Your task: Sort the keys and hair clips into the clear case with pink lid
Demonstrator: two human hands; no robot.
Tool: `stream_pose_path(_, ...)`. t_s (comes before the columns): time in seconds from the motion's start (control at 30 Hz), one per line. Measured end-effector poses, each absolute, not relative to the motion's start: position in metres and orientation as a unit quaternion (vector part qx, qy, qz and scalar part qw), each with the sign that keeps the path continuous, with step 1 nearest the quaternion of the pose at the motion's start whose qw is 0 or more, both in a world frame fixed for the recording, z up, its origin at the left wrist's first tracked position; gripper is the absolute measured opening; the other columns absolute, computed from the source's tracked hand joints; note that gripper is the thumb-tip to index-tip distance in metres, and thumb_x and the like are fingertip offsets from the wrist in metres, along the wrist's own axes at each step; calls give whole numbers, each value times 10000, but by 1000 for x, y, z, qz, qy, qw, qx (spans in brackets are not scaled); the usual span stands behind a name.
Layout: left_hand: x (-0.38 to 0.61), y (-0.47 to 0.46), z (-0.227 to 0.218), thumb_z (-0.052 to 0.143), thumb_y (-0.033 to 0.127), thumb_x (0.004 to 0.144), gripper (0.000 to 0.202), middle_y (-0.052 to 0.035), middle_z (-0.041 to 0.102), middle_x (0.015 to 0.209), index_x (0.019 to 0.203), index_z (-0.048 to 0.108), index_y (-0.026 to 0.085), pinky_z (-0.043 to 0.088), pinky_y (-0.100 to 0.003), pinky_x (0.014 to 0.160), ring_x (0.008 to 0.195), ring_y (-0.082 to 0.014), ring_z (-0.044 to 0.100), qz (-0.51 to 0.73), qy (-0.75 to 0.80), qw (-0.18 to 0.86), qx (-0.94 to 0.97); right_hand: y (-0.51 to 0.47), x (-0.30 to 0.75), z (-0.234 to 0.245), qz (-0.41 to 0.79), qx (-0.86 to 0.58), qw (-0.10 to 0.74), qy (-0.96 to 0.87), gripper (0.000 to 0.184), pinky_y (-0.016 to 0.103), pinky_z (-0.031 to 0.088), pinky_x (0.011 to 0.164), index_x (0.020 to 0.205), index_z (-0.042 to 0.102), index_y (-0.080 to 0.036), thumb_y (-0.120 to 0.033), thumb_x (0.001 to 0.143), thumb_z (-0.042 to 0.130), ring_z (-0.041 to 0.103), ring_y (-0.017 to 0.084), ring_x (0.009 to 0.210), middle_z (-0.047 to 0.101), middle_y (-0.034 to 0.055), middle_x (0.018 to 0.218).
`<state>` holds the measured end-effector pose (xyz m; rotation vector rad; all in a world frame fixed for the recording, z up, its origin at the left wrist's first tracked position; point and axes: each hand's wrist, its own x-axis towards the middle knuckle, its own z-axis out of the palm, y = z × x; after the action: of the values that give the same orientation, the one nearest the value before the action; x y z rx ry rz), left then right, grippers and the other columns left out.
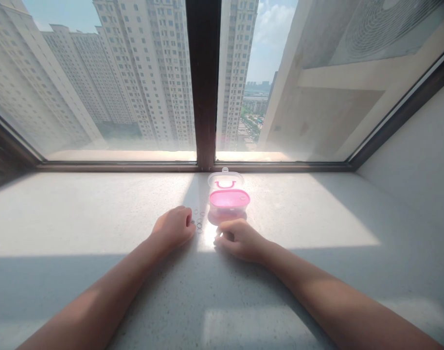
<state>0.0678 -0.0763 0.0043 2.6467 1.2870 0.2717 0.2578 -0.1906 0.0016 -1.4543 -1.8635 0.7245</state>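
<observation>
My left hand [173, 226] rests on the sill with its fingers curled closed. Small thin rings [199, 224] lie just right of its fingertips; whether it grips one of them is too small to tell. My right hand [240, 238] is closed in a pinch near the sill, thumb and forefinger close together in bright glare. Anything between those fingers cannot be made out. Just beyond it stands an oval clear box [229, 211] with a pink rim and pink inside. Its clear lid [226, 178], with a pink handle, is behind the box, close to the window frame.
The pale speckled windowsill [97, 209] spreads under both arms, with bands of sun and shadow. Along its back runs a dark window frame [205, 97] with a thick upright post. Tall buildings show through the glass. A white wall [422, 141] bounds the right side.
</observation>
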Motion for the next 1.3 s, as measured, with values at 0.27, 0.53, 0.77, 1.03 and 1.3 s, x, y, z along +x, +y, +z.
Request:
stream_pose_path(0.27, 69, -75, 1, 490, 196, 732, 89, -3, 530, 672, 644, 472, 193, 299, -263, 566, 613, -142, 451, 135, 395, 123, 900, -189, 259, -2, 284, -557, 334, -705, 99, 203, 273, 481, 652, 621, -145, -118, 741, 584, 360, 67, 476, 423, -63, 496)
stream_pose_path(0.53, 75, -90, -1, 468, 145, 788, 80, 4, 510, 725, 725, 506, 178, 344, -227, 571, 606, -106, 440, 214, 222, 203, 929, -186, 257, -8, 294, -572, 395, -656, 185, 216, 330, 502, 918, 676, -113, -244, 794, 629, 396, 80, 485, 466, -54, 523)
stream_pose_path(0.77, 75, -95, -3, 500, 118, 767, 67, -6, 524, 747, 759, 523, 180, 376, -238, 640, 704, -130, 480, 209, 171, 199, 942, -186, 258, -6, 261, -554, 370, -698, 141, 216, 334, 528, 748, 679, -133, -170, 818, 562, 418, 83, 525, 510, -30, 556)
stream_pose_path(1.03, 69, -75, -6, 511, 122, 718, 82, 13, 524, 712, 764, 551, 177, 360, -235, 575, 591, -109, 449, 253, 322, 195, 891, -185, 259, -8, 267, -562, 373, -688, 173, 222, 342, 530, 696, 653, -132, -162, 825, 542, 452, 94, 541, 572, -6, 585)
stream_pose_path(1.3, 68, -70, -4, 539, 147, 682, 119, 9, 565, 737, 748, 629, 189, 365, -246, 576, 591, -112, 481, 180, 317, 220, 905, -184, 260, -7, 281, -558, 379, -682, 206, 222, 355, 548, 667, 629, -133, -168, 843, 528, 469, 97, 560, 567, -6, 589)
